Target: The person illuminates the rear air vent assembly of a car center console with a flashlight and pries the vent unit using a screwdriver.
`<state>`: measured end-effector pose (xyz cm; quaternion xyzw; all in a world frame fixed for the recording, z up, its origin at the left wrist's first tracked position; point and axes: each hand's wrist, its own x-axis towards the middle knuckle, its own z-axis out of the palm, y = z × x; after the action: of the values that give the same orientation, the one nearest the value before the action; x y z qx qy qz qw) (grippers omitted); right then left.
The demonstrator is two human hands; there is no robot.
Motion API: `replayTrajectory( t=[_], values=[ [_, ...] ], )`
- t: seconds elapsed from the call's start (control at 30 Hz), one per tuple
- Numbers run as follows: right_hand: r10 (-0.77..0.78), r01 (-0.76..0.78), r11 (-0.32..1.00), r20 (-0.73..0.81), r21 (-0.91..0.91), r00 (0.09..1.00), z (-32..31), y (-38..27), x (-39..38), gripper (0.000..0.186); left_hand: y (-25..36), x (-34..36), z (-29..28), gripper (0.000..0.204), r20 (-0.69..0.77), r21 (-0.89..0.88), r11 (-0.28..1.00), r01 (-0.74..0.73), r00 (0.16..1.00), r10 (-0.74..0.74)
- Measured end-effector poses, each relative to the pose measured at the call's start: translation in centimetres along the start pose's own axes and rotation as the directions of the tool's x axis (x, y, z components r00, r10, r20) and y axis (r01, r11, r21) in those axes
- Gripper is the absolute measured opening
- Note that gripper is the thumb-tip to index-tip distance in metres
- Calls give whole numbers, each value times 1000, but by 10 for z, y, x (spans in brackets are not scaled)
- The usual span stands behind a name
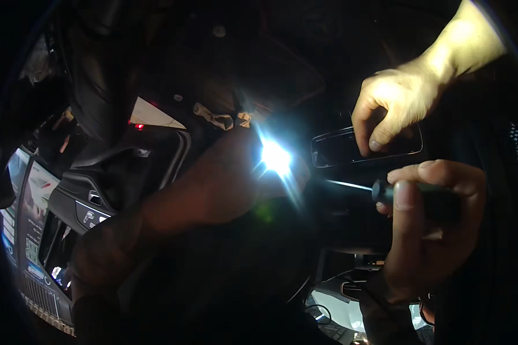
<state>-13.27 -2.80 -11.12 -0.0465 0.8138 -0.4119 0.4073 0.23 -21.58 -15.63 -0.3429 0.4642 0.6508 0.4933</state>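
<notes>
My left hand reaches in from the lower left, closed around a small lit flashlight, whose glare hides most of my fingertips. My right hand, at the lower right, grips the dark handle of a screwdriver; its thin shaft points left toward the light. Just above the screwdriver, another person's hand comes from the upper right, fingers bent onto a glossy black rounded-rectangle piece. The dark surface around the tool tip is too dim to make out.
A car door panel with switches stands at the left, beside a printed board. A small red light glows upper left. A white surface with a dark cable shows at the bottom. Dark trim surrounds the hands.
</notes>
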Motion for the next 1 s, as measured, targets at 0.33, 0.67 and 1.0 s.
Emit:
replayTrajectory(
  t=[0.33, 0.67, 1.0],
  values=[
    [-63, 50, 980, 61, 193, 996, -5, 7, -2, 31, 1, -2, 6, 25, 28, -368, 930, 8, 1000, 3],
    [-12, 13, 997, 19, -77, 1000, -5, 4, -3, 22, -15, 0, 17, 23, -122, 474, 785, -398, 854, 507],
    [-111, 227, 936, 385, -270, 916, -12, 17, -1, 8, 13, -28, 43, 38, -83, 776, 627, -70, 974, 210]
  ],
)
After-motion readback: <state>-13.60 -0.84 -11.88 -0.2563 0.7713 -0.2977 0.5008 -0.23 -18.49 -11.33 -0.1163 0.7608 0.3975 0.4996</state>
